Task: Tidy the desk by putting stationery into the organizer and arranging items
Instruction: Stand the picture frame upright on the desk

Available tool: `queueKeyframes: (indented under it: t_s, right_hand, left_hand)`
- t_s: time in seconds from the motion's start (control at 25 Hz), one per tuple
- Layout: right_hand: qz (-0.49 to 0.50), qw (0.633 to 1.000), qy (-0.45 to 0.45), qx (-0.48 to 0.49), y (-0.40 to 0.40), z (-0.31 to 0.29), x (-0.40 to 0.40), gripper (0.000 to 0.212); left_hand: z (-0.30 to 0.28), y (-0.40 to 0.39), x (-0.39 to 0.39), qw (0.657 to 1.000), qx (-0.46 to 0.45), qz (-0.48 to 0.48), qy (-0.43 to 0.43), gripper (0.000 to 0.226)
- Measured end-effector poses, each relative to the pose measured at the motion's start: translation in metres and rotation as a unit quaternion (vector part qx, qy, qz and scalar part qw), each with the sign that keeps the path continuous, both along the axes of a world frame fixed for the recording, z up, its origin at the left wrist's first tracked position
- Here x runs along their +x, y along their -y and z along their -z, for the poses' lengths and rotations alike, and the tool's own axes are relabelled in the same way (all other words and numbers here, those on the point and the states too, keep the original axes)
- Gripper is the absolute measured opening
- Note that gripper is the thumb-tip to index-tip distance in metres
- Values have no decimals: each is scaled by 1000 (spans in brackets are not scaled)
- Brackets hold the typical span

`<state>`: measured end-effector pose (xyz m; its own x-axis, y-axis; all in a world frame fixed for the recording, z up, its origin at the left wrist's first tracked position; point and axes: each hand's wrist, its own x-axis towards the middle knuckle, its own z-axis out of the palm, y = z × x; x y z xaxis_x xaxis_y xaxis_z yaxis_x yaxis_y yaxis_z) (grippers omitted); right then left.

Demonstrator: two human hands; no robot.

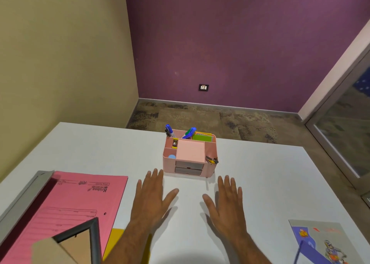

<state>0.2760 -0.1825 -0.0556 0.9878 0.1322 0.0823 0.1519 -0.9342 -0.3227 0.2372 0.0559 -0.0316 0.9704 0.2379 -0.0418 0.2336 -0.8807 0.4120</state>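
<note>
- At frame centre, on the white desk point(260, 173), stands the pink organizer point(189, 153), already stocked with markers point(169, 130); it looks like light, rigid, smooth plastic, best gripped by its two side walls.
- Just below it, the left hand point(154, 197) and right hand point(226, 199) lie flat, palms down, fingers spread, holding nothing.
- Lower left, the pink folder point(80, 203) looks thin and floppy.

A pink organizer point(189, 155) with grey drawers point(188, 168) is seen on the white bench point(260, 183). A pink folder point(78, 207) is printed with dark lettering. The back wall point(230, 43) is painted purple.
</note>
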Motion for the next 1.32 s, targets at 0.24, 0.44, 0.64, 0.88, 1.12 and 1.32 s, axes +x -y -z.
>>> queueKeyframes:
  t_s: [0.24, 0.44, 0.64, 0.88, 1.12, 1.32]
  right_hand:
    - [-43, 998, 26, -29, -12, -20, -68, 86]
    - [-104, 993, 31, -44, -22, -31, -132, 85]
    - [-143, 989, -3, -40, -46, -36, -182, 87]
    - [-207, 976, -67, -29, -96, -36, -223, 89]
    - [-247, 958, -142, -5, -152, -40, -251, 98]
    - [-243, 941, -236, 25, -176, -37, -262, 108]
  left_hand:
    - [-16, -4, -71, 996, 85, 16, 16, 88]
    - [-31, -17, -146, 994, 107, -15, 17, 88]
    - [-34, -37, -217, 995, 88, -53, -8, 91]
    - [-26, -71, -280, 988, 51, -141, -30, 109]
    - [-16, -90, -306, 972, -2, -230, -58, 109]
    - [-15, -91, -306, 951, -64, -293, -76, 91]
